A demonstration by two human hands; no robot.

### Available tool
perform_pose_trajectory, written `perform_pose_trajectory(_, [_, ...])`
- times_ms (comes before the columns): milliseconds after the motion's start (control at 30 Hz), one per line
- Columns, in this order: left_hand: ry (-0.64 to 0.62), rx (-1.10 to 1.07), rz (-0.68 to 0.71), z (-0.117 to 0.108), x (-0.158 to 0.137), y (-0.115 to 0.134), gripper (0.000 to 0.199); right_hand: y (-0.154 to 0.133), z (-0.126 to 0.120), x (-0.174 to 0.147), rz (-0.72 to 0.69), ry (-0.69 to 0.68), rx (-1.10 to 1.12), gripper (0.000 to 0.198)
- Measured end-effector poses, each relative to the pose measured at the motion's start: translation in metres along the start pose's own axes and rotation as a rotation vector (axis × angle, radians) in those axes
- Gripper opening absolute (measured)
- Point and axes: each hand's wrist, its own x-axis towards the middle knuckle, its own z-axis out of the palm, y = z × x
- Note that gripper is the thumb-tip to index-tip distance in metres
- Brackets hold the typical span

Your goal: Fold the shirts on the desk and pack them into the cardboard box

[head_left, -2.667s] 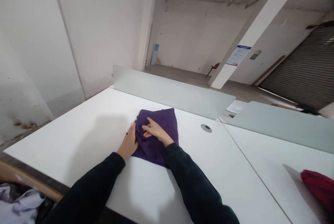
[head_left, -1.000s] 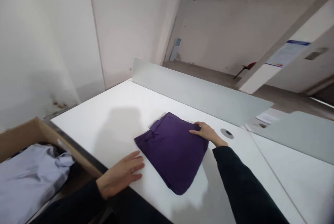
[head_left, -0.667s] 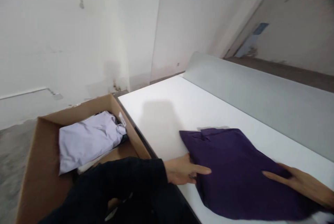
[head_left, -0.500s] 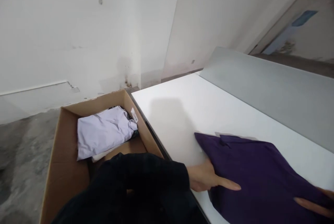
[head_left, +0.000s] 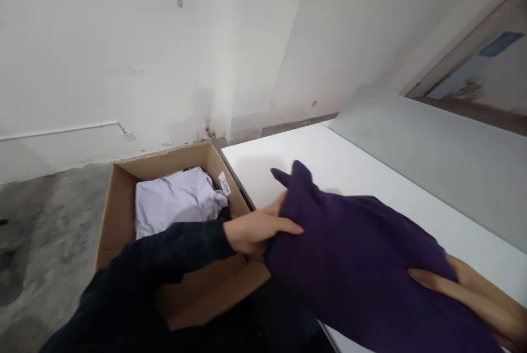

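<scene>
A folded purple garment [head_left: 354, 265] is held up between my two hands, above the edge of the white table. My left hand [head_left: 259, 229] grips its left side, thumb on top and the other fingers hidden beneath the cloth. On the right side my right hand [head_left: 473, 292] clasps it the same way, thumb lying on top. To the left of the table stands an open cardboard box [head_left: 111, 216]. In it lies a folded pale lavender garment [head_left: 177, 199] on top of darker cloth that shows only at its edge.
The white table [head_left: 284, 150] runs alongside the box, with a grey panel [head_left: 432, 155] along its far side. A white wall [head_left: 123, 56] rises behind. Bare concrete floor [head_left: 53, 221] shows at the left. A printed label [head_left: 224, 183] is on the box's inner wall.
The purple garment has been lifted off the table and moved left toward the box, both hands still on it. The view has shifted slightly to the left.
</scene>
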Motion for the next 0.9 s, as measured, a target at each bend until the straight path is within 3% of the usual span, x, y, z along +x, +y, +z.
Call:
perform_pose_trajectory(100, [0.23, -0.053, 0.09, -0.031, -0.06, 0.022, 0.093, -0.058, 0.054, 0.025, 0.049, -0.192, 0.097, 0.045])
perform_pose_trajectory(200, [0.473, -0.045, 0.161, -0.065, -0.117, 0.026, 0.09, -0.102, 0.118, 0.039, -0.161, -0.393, 0.06, 0.058])
perform_pose_trajectory(300, [0.72, -0.025, 0.157, -0.096, -0.165, 0.02, 0.091, -0.129, 0.182, 0.049, -0.37, -0.571, 0.02, 0.055])
perform_pose_trajectory(467, [1.032, 0.061, 0.189, -0.141, -0.212, 0.011, 0.093, -0.165, 0.271, 0.076, -0.567, -0.652, -0.085, 0.041])
perform_pose_trajectory(567, [1.133, 0.266, 0.268, -0.18, -0.218, 0.007, 0.091, -0.18, 0.31, 0.1, -0.636, -0.626, -0.162, 0.055])
perform_pose_trajectory(667, [1.323, 0.711, 0.339, -0.23, -0.212, -0.009, 0.093, -0.174, 0.334, 0.119, -0.704, -0.403, -0.357, 0.077])
perform_pose_trajectory(733, [1.405, 1.158, 0.39, -0.259, -0.205, -0.027, 0.084, -0.156, 0.338, 0.122, -0.765, -0.304, -0.459, 0.075])
perform_pose_trajectory(800, [1.341, 1.525, 0.347, -0.274, -0.194, -0.043, 0.068, -0.132, 0.331, 0.116, -0.833, -0.305, -0.494, 0.064])
perform_pose_trajectory(900, [1.06, 1.786, 0.04, -0.266, -0.168, -0.055, 0.06, -0.099, 0.307, 0.097, -0.878, -0.296, -0.498, 0.053])
